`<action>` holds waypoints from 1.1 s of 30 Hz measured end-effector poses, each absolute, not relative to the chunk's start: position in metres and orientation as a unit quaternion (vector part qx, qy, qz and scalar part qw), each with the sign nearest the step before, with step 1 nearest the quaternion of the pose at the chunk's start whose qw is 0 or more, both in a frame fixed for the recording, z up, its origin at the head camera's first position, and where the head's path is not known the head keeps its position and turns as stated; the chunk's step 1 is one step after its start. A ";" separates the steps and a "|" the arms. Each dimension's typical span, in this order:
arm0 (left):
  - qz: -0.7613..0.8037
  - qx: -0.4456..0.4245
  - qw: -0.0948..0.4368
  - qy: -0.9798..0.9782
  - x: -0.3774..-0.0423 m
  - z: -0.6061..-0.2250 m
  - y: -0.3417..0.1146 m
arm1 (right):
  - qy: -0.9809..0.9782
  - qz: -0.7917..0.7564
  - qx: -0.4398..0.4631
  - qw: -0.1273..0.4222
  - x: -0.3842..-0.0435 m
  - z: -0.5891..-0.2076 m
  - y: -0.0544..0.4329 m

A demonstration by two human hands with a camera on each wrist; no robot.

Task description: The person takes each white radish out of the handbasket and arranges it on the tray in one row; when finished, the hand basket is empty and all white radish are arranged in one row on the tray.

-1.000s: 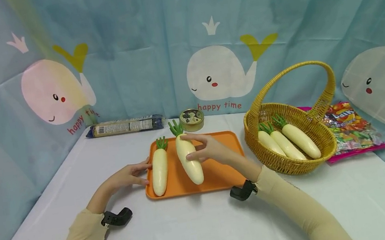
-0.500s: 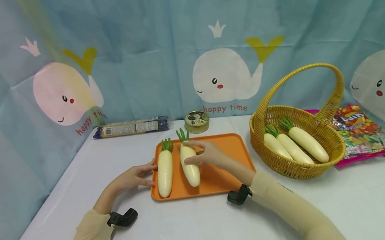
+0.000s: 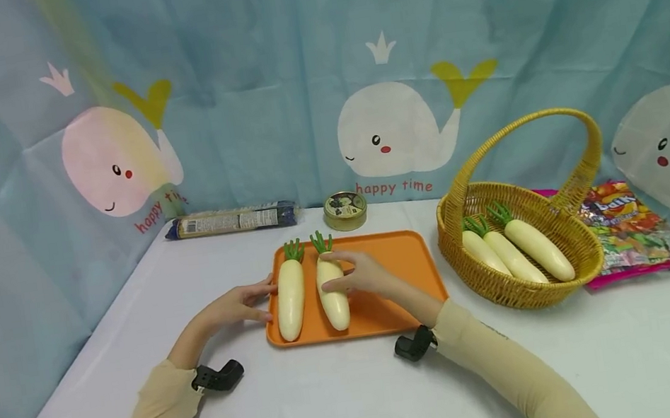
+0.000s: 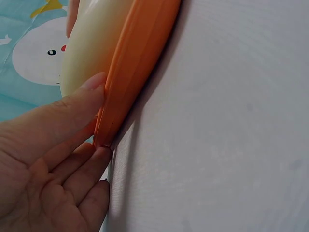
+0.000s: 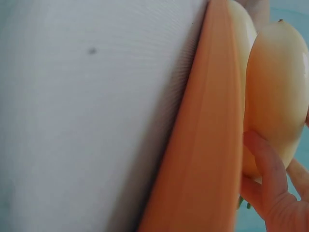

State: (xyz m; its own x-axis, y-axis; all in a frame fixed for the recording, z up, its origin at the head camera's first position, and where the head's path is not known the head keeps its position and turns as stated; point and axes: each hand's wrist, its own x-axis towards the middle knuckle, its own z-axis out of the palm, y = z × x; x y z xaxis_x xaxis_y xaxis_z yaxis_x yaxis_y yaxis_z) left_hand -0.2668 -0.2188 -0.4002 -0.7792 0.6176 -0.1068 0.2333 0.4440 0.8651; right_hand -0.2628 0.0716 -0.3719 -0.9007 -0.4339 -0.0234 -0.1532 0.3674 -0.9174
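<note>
The right hand point(image 3: 360, 277) is pinching a white radish point(image 3: 336, 311) between thumb and fingers, over the tray left of its middle; whether the radish is touching the tray floor, I cannot tell; the left hand point(image 3: 230, 308) is resting with parted, relaxed fingers on the left edge of the orange tray point(image 3: 398, 271); a second radish point(image 3: 291, 301) is lying along that edge; beyond the tray's right edge a wicker basket point(image 3: 497, 290) is holding three radishes point(image 3: 536, 248); a round tin point(image 3: 345, 213) is standing near the desk's point(image 3: 337, 408) back edge.
</note>
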 end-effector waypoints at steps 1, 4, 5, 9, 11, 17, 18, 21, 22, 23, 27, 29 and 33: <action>0.458 0.258 0.210 0.824 -0.266 -0.401 -0.219 | 0.817 -0.531 -0.180 0.135 -0.262 -0.372 0.070; 0.458 0.248 0.214 0.826 -0.265 -0.402 -0.221 | 0.815 -0.530 -0.183 0.142 -0.259 -0.373 0.065; 0.460 0.244 0.215 0.826 -0.265 -0.402 -0.221 | 0.817 -0.528 -0.183 0.140 -0.259 -0.373 0.064; 0.464 0.239 0.214 0.826 -0.265 -0.399 -0.221 | 0.821 -0.526 -0.173 0.136 -0.258 -0.373 0.059; 0.462 0.241 0.213 0.826 -0.266 -0.398 -0.221 | 0.815 -0.537 -0.163 0.147 -0.259 -0.373 0.059; 0.462 0.248 0.211 0.825 -0.266 -0.398 -0.221 | 0.798 -0.560 -0.132 0.180 -0.263 -0.373 0.058; 0.464 0.251 0.212 0.823 -0.266 -0.398 -0.221 | 0.796 -0.562 -0.130 0.183 -0.264 -0.374 0.058; 0.469 0.253 0.216 0.818 -0.266 -0.399 -0.219 | 0.800 -0.555 -0.129 0.187 -0.265 -0.376 0.057; 0.469 0.255 0.215 0.817 -0.266 -0.400 -0.218 | 0.804 -0.550 -0.128 0.186 -0.265 -0.375 0.057; 0.469 0.255 0.214 0.818 -0.266 -0.399 -0.217 | 0.808 -0.545 -0.125 0.184 -0.265 -0.375 0.057; 0.466 0.248 0.209 0.823 -0.267 -0.398 -0.214 | 0.830 -0.517 -0.128 0.166 -0.267 -0.372 0.053; 0.468 0.244 0.210 0.823 -0.267 -0.397 -0.214 | 0.836 -0.508 -0.136 0.159 -0.268 -0.372 0.051; 0.475 0.243 0.215 0.818 -0.267 -0.399 -0.215 | 0.845 -0.491 -0.153 0.147 -0.267 -0.374 0.049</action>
